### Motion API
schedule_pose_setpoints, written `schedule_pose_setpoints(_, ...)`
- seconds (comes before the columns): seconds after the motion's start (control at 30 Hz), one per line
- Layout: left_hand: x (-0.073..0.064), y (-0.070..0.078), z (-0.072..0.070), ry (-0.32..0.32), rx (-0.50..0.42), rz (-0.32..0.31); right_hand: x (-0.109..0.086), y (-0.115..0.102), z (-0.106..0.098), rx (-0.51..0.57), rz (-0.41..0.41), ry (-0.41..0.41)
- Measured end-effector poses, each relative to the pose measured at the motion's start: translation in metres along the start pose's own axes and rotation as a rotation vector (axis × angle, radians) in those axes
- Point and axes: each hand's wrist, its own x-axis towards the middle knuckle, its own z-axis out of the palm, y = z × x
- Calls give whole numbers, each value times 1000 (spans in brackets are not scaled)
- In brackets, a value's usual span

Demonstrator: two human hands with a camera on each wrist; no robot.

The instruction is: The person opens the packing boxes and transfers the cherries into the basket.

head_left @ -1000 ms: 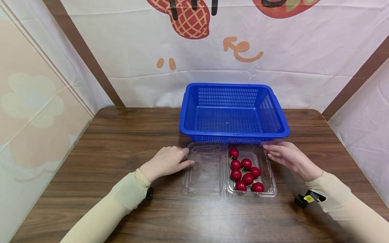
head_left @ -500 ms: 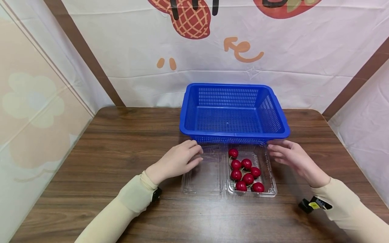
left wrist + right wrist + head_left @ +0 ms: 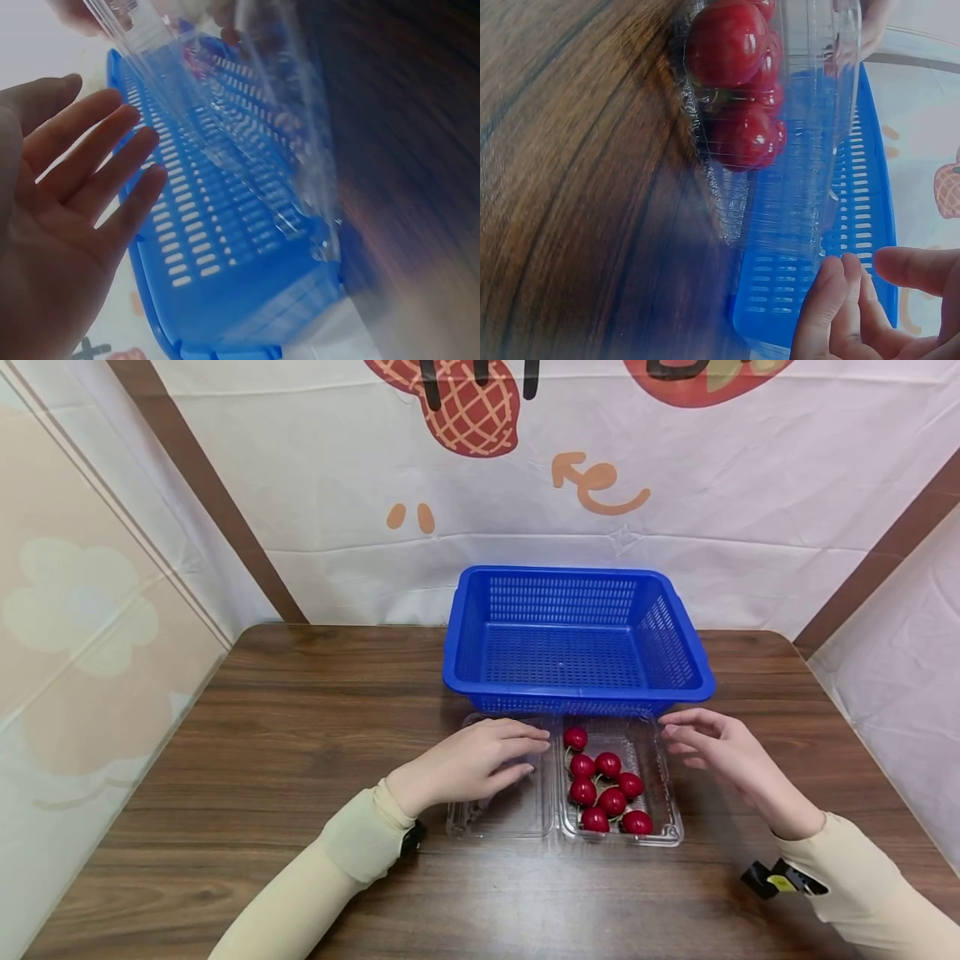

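Note:
A clear plastic clamshell box (image 3: 671, 810) lies unfolded on the table, with several red cherries (image 3: 612, 801) in its right half. Over the left half, the lid (image 3: 540, 818), hovers my left hand (image 3: 468, 764), palm down, fingers extended toward the hinge; the left wrist view shows its palm (image 3: 64, 217) holding nothing. At the box's far right corner is my right hand (image 3: 716, 752), its fingers loosely bent. In the right wrist view its fingertips (image 3: 829, 270) are right at the box corner, with thumb and fingers apart.
Directly behind the box stands a blue plastic basket (image 3: 577, 692) with slotted walls, nothing inside it. A printed cloth (image 3: 337, 485) hangs beyond the far edge of the wooden table (image 3: 315, 693). Black wrist cameras (image 3: 783, 878) are strapped under both sleeves.
My left hand has moved right from the lid's outer edge to over its middle. My right hand has drawn slightly away from the box's far right corner. The box and cherries stay put.

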Motion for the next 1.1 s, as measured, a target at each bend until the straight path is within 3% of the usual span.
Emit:
schedule_pose_setpoints(0.33,10,3,2,-22,25,96,-3,-4,4,-59,5,17)
schedule_pose_setpoints(1.1,14,6,2,-114,54,72,1,-5,10,-140,-47,52)
